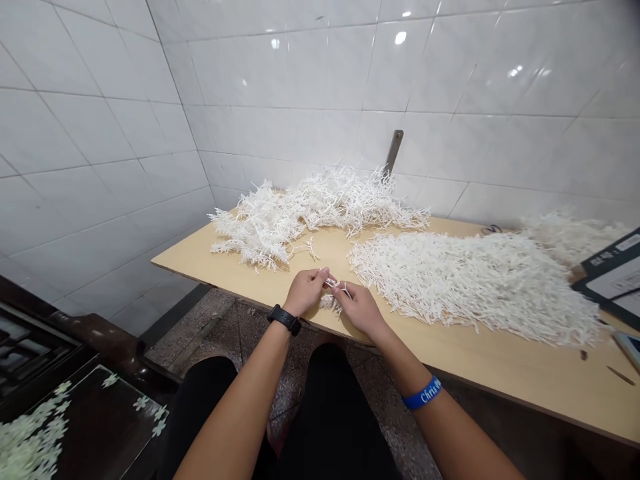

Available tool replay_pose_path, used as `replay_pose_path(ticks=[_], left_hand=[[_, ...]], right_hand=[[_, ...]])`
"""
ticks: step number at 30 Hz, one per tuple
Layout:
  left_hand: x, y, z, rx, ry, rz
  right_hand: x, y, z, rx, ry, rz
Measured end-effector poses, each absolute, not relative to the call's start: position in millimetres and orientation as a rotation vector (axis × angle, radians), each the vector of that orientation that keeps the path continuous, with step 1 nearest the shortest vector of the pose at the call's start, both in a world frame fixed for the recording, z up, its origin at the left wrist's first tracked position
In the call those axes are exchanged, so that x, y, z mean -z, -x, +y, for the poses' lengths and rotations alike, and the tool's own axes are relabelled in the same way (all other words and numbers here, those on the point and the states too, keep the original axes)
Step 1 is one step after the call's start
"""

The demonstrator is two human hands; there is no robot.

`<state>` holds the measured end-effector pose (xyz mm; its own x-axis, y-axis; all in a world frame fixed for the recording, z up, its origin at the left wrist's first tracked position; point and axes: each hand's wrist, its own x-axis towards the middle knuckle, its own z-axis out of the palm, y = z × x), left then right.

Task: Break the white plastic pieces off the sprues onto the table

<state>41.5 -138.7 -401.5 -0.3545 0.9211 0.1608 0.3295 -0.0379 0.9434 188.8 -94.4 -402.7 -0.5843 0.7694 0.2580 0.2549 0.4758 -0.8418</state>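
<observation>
My left hand (305,291) and my right hand (361,308) meet just above the table's near edge. Fingers of both are pinched on a small white branching plastic sprig (331,283), partly hidden by the fingertips. More white tips (330,303) hang just below, between the hands. Beyond them lies a loose heap of branched white sprigs (265,223), with a single stray sprig (311,248) in front of it. Right of my right hand spreads a dense pile of short white pieces (475,280).
The wooden table (195,263) runs along a tiled wall, with a metal bracket (394,152) behind the heap. A dark box (613,273), a phone-like device (627,348) and a thin pointed object (621,375) lie right. Pale green plastic flowers (35,433) rest on a dark surface lower left.
</observation>
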Motion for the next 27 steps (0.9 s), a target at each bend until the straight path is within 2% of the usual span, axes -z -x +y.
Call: replay_pose_path(ticks=[4, 9, 19, 27], left_hand=[[401.4, -43.5, -134.8, -1.420, -1.279, 1.807], [401.2, -39.8, -130.0, -1.662, -1.019, 1.749], [400.0, -40.9, -136.1, -1.448, -1.386, 1.727], [401.9, -45.0, -134.7, -1.333, -1.445, 1.566]], right_hand=[[402.0, -190.5, -96.3, -1.046, 0.742, -2.154], [398.9, -193.3, -98.1, -1.023, 0.779, -2.106], [400.9, -191.4, -95.6, -0.930, 0.927, -1.998], [401.3, -189.0, -96.2, -0.943, 0.921, -2.042]])
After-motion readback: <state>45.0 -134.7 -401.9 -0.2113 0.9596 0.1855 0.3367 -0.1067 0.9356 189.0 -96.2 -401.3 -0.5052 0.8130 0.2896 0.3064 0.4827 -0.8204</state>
